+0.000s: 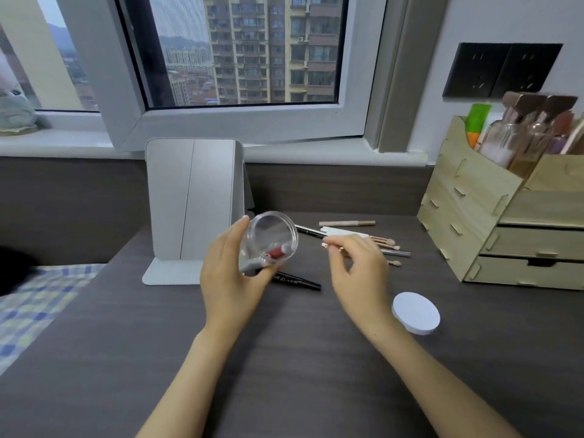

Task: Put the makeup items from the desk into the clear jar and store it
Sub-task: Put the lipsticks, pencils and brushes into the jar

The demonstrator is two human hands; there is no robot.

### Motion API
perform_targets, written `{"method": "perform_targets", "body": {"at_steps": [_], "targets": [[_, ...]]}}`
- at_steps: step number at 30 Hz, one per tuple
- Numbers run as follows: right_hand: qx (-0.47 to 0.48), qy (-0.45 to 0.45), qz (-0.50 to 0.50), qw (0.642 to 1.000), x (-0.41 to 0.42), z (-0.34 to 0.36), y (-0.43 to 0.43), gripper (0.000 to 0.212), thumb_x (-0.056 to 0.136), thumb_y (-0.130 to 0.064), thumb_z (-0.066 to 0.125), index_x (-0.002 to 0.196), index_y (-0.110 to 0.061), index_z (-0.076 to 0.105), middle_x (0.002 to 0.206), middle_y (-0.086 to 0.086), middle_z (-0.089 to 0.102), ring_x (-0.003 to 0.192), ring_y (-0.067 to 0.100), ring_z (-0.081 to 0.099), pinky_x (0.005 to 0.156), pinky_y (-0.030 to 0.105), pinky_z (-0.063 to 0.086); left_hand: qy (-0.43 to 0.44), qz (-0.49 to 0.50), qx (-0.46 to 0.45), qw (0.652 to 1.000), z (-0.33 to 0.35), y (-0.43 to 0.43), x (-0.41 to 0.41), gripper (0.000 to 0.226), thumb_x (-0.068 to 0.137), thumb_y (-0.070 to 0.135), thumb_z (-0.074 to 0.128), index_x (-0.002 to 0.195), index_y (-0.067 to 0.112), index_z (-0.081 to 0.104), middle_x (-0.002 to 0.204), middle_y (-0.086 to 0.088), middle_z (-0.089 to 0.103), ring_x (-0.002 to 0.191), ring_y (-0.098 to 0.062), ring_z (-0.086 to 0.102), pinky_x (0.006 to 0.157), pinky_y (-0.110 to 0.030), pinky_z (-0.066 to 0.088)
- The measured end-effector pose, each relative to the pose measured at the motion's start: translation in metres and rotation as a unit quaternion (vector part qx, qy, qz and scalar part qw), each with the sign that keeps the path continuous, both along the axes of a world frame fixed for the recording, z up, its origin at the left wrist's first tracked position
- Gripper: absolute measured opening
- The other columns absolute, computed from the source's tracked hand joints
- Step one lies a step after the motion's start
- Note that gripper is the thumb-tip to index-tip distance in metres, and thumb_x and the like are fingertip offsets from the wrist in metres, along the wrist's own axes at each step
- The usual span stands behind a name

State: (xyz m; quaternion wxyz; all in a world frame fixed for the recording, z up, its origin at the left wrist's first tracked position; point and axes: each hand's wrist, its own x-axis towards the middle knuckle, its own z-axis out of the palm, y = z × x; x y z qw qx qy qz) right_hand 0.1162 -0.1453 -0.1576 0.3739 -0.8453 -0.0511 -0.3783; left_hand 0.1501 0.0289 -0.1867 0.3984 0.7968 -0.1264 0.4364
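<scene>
My left hand (232,276) grips the clear jar (271,237), tilted with its mouth facing up and right. A red lip tube with a white cap (273,255) lies inside it. My right hand (357,273) hovers just right of the jar, thumb and forefinger pinched on a small rose-gold makeup brush (331,247). On the desk (284,358) behind that hand lie several brushes (387,245), a beige pencil (346,223) and a thin black pencil (311,232). A black eyeliner pen (298,282) rests under the jar. The jar's white round lid (416,312) lies to the right.
A folding grey mirror (192,203) stands behind the jar. At the right edge sits a wooden drawer organizer (505,222) with bottles and brushes on top. A bed with a checked sheet (38,298) borders the desk's left side. The window sill runs along the back.
</scene>
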Motion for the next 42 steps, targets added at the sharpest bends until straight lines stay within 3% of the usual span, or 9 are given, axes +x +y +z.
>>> {"method": "perform_targets", "body": {"at_steps": [3,6,11,17,26,29,36,40,42], "targets": [[-0.221,0.187,-0.028,0.957,0.015,-0.030,-0.002,0.029,0.086,-0.037,0.059,0.107,-0.018,0.068,0.104,0.003,0.065,0.100,0.027,0.052,0.087,0.036,0.037,0.016,0.018,-0.046,0.999,0.001,0.005,0.001,0.083,0.057,0.032,0.088,0.128,0.027,0.046,0.113,0.017,0.050,0.102,0.005,0.044,0.084,0.003,0.025],[-0.282,0.213,-0.008,0.935,0.018,-0.050,0.002,0.036,0.087,-0.044,0.054,0.111,-0.021,0.066,0.105,0.004,0.061,0.102,0.027,0.048,0.088,0.037,0.033,0.026,0.027,-0.069,0.997,0.003,0.006,0.000,0.081,0.059,0.035,0.086,0.128,0.027,0.046,0.113,0.018,0.050,0.101,0.008,0.041,0.084,0.002,0.026],[-0.222,0.185,0.003,0.957,0.021,-0.053,0.003,0.023,0.090,-0.029,0.056,0.101,-0.014,0.069,0.099,0.007,0.064,0.095,0.028,0.052,0.084,0.037,0.039,0.024,0.033,-0.069,0.997,0.006,0.007,0.000,0.081,0.059,0.031,0.087,0.129,0.017,0.049,0.113,0.014,0.051,0.101,0.006,0.041,0.086,-0.010,0.030],[0.119,0.091,0.035,0.988,0.003,0.004,-0.034,0.012,0.088,-0.008,0.060,0.083,-0.009,0.070,0.073,-0.002,0.063,0.069,0.005,0.054,0.060,0.008,0.037,0.016,0.024,-0.056,0.998,0.006,0.006,-0.002,0.079,0.059,0.032,0.087,0.128,0.025,0.048,0.112,0.015,0.052,0.101,-0.003,0.049,0.084,-0.007,0.031],[-0.196,0.006,0.033,0.980,-0.036,0.048,-0.021,0.007,0.076,-0.011,0.073,0.082,-0.009,0.072,0.072,0.006,0.063,0.069,0.026,0.059,0.063,0.027,0.037,-0.058,-0.024,0.097,0.993,0.000,-0.002,-0.002,0.074,0.063,0.020,0.087,0.127,0.016,0.050,0.125,-0.010,0.059,0.113,-0.027,0.053,0.095,-0.031,0.041],[-0.181,0.003,0.036,0.983,-0.026,0.039,-0.005,0.020,0.065,-0.009,0.081,0.076,-0.007,0.065,0.062,0.005,0.062,0.058,0.026,0.058,0.057,0.024,0.028,-0.056,-0.044,0.132,0.989,-0.001,-0.004,-0.004,0.077,0.064,0.020,0.086,0.130,0.018,0.047,0.125,-0.011,0.059,0.113,-0.032,0.054,0.093,-0.042,0.044],[-0.170,-0.013,-0.004,0.985,-0.004,0.014,0.009,0.028,0.071,-0.027,0.078,0.056,-0.011,0.061,0.048,0.002,0.059,0.046,0.024,0.055,0.044,0.028,0.042,-0.051,-0.050,0.161,0.984,-0.004,-0.005,-0.003,0.081,0.062,0.020,0.087,0.131,0.022,0.044,0.124,-0.010,0.060,0.113,-0.028,0.052,0.091,-0.044,0.045],[-0.206,0.047,0.072,0.975,-0.001,0.006,0.003,0.026,0.087,-0.029,0.058,0.069,-0.016,0.071,0.062,0.003,0.064,0.060,0.023,0.060,0.053,0.035,0.047,-0.043,-0.052,0.178,0.982,-0.007,-0.004,0.000,0.081,0.061,0.020,0.088,0.130,0.022,0.046,0.124,-0.010,0.061,0.112,-0.029,0.052,0.091,-0.044,0.045],[-0.109,0.086,0.137,0.981,-0.003,0.003,-0.004,0.023,0.089,-0.029,0.055,0.079,-0.021,0.073,0.063,-0.002,0.064,0.060,0.014,0.056,0.057,0.033,0.045,-0.035,-0.050,0.170,0.984,-0.006,-0.003,0.000,0.079,0.063,0.021,0.087,0.131,0.021,0.047,0.123,-0.010,0.060,0.111,-0.030,0.054,0.091,-0.043,0.046]]}}
